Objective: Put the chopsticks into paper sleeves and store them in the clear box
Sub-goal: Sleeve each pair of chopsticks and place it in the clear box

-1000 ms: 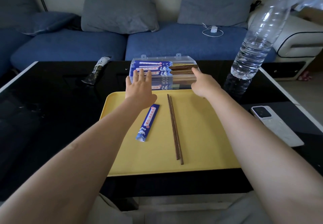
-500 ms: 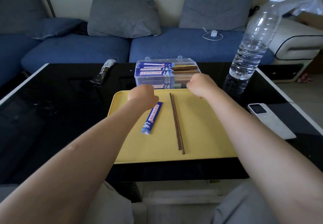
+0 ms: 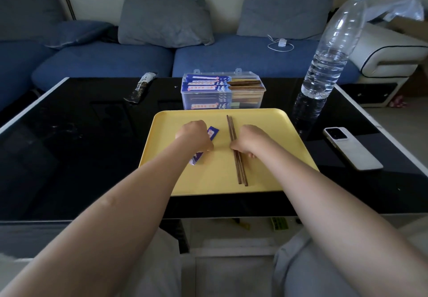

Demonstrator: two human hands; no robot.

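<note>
On the yellow tray (image 3: 266, 181), the left hand (image 3: 193, 138) rests curled on the blue paper sleeve (image 3: 213, 133) while the right hand (image 3: 249, 140) has its fingers (image 3: 234, 146) curled at the middle of the chopsticks (image 3: 240, 171), probably so each hand can lift its piece for sleeving. The chopsticks are a dark brown wooden pair lying parallel and touching. The clear box (image 3: 223, 91), lid shut, stands on the worktop (image 3: 92, 146) just behind the tray, holding sleeved pairs.

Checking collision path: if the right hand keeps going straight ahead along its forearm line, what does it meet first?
The right hand already touches the chopsticks. Continuing up-left, it would likely reach the blue paper sleeve beside the left hand; depth is unclear.
</note>
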